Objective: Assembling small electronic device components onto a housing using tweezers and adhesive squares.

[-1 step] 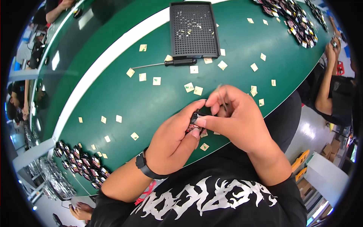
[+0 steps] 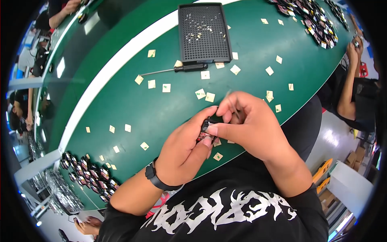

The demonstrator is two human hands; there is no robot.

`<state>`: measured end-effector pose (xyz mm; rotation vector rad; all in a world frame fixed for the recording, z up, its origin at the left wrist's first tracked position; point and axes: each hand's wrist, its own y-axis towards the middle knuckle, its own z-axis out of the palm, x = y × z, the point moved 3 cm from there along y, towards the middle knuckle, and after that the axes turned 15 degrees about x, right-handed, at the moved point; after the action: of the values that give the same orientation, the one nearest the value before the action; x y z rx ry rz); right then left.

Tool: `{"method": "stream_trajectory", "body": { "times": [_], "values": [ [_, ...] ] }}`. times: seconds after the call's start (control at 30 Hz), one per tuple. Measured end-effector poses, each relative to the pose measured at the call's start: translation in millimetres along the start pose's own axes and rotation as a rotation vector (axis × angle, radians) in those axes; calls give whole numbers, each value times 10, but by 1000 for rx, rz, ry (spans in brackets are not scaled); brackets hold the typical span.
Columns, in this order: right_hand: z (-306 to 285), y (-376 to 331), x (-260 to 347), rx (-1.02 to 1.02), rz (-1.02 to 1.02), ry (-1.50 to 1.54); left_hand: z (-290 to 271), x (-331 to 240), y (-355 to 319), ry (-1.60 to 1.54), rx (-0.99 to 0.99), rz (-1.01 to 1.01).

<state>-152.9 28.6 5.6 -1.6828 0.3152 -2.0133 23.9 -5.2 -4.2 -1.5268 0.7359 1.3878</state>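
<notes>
Close to the table's near edge, my left hand is closed around a small black device with a reddish, patterned side. Much of the device is hidden by fingers. My right hand is curled beside it, its thumb pressing on the device's top. A thin grey tool is tucked among the right fingers, blurred and partly covered; its exact kind is unclear.
Square cream stickers lie scattered over the green table. A black perforated tray holds tiny parts, with a screwdriver below it. Black devices are heaped at left and far right. Other people sit nearby.
The view has shifted slightly, so the tray and stickers sit a little differently in the picture. Both hands keep the same hold on the device.
</notes>
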Motion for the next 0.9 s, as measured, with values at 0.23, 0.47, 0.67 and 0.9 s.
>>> {"method": "stream_trajectory", "body": {
  "times": [0.23, 0.47, 0.67, 0.9],
  "values": [
    [-206, 51, -72, 242, -161, 221, 75, -17, 17, -270, -103, -60],
    [-1355, -361, 285, -525, -229, -361, -5, 93, -15, -469, -206, -5],
    [-2308, -362, 398, -1017, -544, -1377, 54, 16, 76, -355, -155, -50],
    [-2453, -15, 580, -948, -382, -1460, 95, 5, 0, -150, -123, -40]
  ]
}}
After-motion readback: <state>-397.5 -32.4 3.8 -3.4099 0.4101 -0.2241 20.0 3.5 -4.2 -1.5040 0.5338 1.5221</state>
